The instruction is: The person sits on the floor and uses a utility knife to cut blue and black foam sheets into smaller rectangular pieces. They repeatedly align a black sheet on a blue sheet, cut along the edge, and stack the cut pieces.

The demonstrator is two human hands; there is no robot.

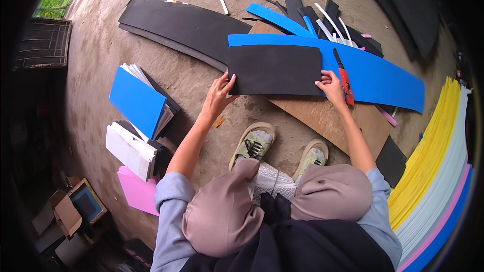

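A black rectangular foam sheet [275, 70] spans the space between my two hands, lying over a long blue foam sheet [383, 75]. My left hand [220, 90] grips its left edge near the lower corner, thumb on top. At the lower right corner, my right hand [330, 86] pinches the same sheet. Just right of that hand, a red-handled utility knife [346, 85] rests on the blue sheet with its dark blade pointing away from me. Beneath the sheets is a brown wooden board [322, 123].
Long black foam sheets [171, 25] lie at the far left. Offcut strips [330, 25] pile up behind the blue sheet. Blue [136, 100], white [128, 148] and pink [138, 191] stacks of cut pieces stand at left. Yellow and pale sheets [428, 156] are stacked at right.
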